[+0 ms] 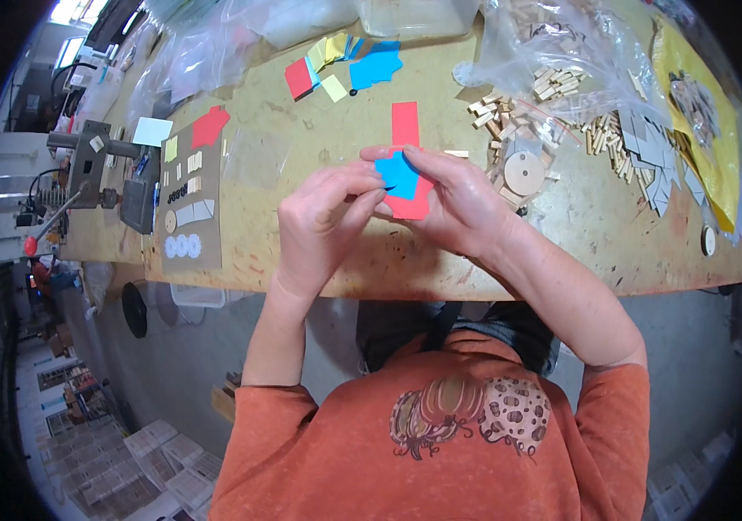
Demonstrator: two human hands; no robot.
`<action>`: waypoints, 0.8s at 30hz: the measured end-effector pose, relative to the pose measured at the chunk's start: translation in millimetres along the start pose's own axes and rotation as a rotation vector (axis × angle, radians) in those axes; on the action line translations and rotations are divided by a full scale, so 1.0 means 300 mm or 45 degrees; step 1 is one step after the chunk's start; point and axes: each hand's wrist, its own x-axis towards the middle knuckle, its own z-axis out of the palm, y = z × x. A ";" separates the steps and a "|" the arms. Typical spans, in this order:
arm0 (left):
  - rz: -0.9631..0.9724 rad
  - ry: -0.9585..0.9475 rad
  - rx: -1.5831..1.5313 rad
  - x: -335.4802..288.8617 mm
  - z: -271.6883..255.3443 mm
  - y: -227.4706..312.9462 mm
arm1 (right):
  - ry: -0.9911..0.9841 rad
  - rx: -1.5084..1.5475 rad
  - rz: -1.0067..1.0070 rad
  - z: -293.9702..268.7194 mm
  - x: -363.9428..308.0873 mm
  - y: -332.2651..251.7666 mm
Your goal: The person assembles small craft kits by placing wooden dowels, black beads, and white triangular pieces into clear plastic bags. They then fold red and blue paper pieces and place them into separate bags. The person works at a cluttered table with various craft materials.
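Observation:
In front of me, above the table, my right hand (466,195) grips red cut-out pieces (410,208) with the thumb on top. A smaller blue cut-out piece (399,176) lies over the red. My left hand (323,208) pinches at the blue piece's left edge, its fingertips pressed together. Just beyond my fingers a red strip (405,123) points away from me; whether it joins the held red is hidden. Whether the pieces are card or foam I cannot tell.
Left lies a grey board (206,252) with sorted small parts, beside a metal press-like tool (93,165). Red, yellow and blue cut-outs (375,65) lie farther back. At right are wooden sticks (610,148), a round wooden disc (525,174), grey pieces (649,152) and plastic bags (562,52).

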 end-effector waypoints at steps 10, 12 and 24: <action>-0.341 -0.271 -0.320 0.011 -0.029 0.004 | 0.129 -0.270 0.012 -0.004 -0.007 -0.003; -0.364 -0.291 -0.363 0.013 -0.028 -0.003 | 0.164 -0.293 0.009 0.005 -0.006 -0.002; -0.480 -0.296 -0.537 0.016 -0.023 -0.015 | 0.189 -0.280 -0.021 -0.011 0.000 0.007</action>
